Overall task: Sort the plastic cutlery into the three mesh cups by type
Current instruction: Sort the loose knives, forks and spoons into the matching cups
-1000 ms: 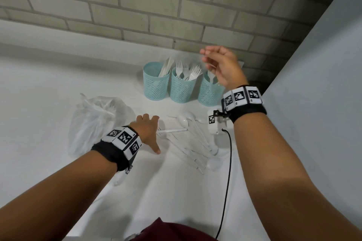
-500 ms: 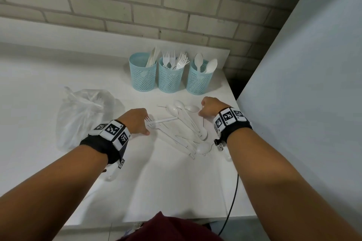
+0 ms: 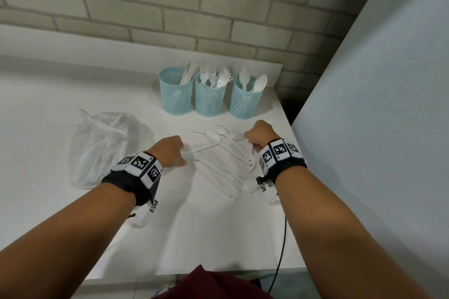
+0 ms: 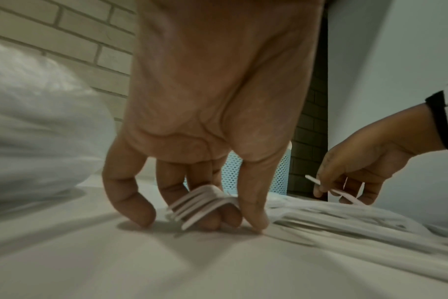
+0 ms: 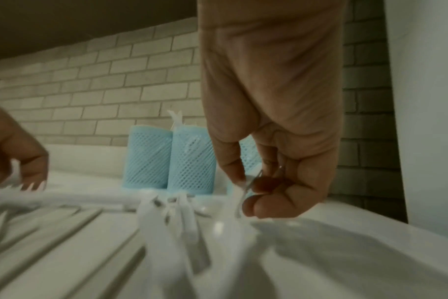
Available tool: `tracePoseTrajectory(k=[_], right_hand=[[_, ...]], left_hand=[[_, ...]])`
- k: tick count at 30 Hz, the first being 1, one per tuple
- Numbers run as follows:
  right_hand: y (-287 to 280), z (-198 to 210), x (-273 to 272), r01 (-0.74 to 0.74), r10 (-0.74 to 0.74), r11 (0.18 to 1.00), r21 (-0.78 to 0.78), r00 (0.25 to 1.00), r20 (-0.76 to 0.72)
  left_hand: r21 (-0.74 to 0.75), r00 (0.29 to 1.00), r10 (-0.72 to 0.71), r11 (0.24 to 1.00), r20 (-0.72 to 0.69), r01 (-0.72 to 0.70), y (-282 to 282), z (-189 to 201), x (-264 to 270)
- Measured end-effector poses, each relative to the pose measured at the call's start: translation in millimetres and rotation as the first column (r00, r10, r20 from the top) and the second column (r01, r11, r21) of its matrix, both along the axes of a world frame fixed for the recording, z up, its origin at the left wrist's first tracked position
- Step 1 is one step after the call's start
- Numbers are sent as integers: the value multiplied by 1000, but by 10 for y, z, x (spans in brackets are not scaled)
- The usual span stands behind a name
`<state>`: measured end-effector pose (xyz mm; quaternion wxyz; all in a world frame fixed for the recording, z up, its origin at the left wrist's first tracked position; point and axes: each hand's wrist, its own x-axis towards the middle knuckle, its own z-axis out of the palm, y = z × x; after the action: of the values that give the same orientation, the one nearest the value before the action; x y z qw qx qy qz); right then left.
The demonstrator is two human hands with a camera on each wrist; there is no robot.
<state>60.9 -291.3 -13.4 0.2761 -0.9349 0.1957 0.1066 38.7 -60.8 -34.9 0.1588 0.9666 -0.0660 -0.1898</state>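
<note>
Listing by view: contents at this moment.

Head view, cups: three light-blue mesh cups [image 3: 209, 97] in a row at the back of the white table [image 3: 182, 221], before a brick wall; left cup [image 3: 176, 93] holds knives, middle cup forks, right cup [image 3: 246, 99] two spoons.
Head view, loose cutlery: white pile [image 3: 226, 165] of spoons and straight handles between the two hands, in front of the cups.
Head view, bag: clear plastic bag [image 3: 102, 148] left of the pile, beside the left wrist.
Head view, left hand [image 3: 170, 153]: knuckles up at the pile's left end, on a white fork [image 3: 199, 149].
Head view, right hand [image 3: 261, 135]: fist-like at the pile's right end; what it grips is hidden here.

Left wrist view, left hand [image 4: 212, 121]: fingers [image 4: 131, 194] curled down to the table, thumb and fingers pinching the fork [image 4: 200, 204] by its neck, tines toward the camera.
Left wrist view, right hand [image 4: 358, 170]: pinching a thin white handle [image 4: 330, 189], raised off the pile.

Right wrist view, right hand [image 5: 271, 121]: thumb and curled fingers [image 5: 253, 206] clamped on a pale thin piece [image 5: 246, 190]; its type cannot be told.
Right wrist view, cups [image 5: 189, 159]: upright behind the blurred pile.
</note>
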Motion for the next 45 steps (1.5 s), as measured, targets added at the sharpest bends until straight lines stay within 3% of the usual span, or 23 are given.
tracePoseTrajectory(k=[5,9,11,13,16,20,23,26,29,37,45], right_hand=[[-186,178,-79,181,-186,974,140,982,27],[-320,262,-233,330,-303,914,237,942,-146],[-380,216,-322,257,-231,952,165,959,-164],[-379,157,-433,121,-123,992,-23,964,-235],[-284,54,-510,-36,-60,973,-229,914,-402],[-26,25,-513,-91,-2,977,-193,901,-434],[197,9,-452,-10,-9,998,-58,948,-319],[383,9,-395,-32,46,997,64,972,-231],[510,-18,-382,-66,81,995,81,979,-188],[766,-113,-341,-108,100,993,-45,981,-164],[841,-204,-253,-48,58,991,127,995,-79]], left_hand=[[-26,999,36,999,-28,-37,-60,79,-15],[-60,996,60,996,-68,-64,-133,85,-22],[-68,993,90,993,-77,-95,-172,91,-33],[-93,991,111,989,-79,-118,-203,95,-45],[-115,990,131,984,-47,-136,-239,86,-65],[-121,989,151,981,1,-149,-280,53,-62],[-180,978,209,961,-22,-210,-331,27,-21],[-340,941,302,878,-151,-336,-381,-1,18],[-468,892,355,761,-279,-449,-390,-3,26],[-609,856,369,601,-362,-517,-441,-70,-7],[-663,799,283,449,-530,-599,-391,-46,21]])
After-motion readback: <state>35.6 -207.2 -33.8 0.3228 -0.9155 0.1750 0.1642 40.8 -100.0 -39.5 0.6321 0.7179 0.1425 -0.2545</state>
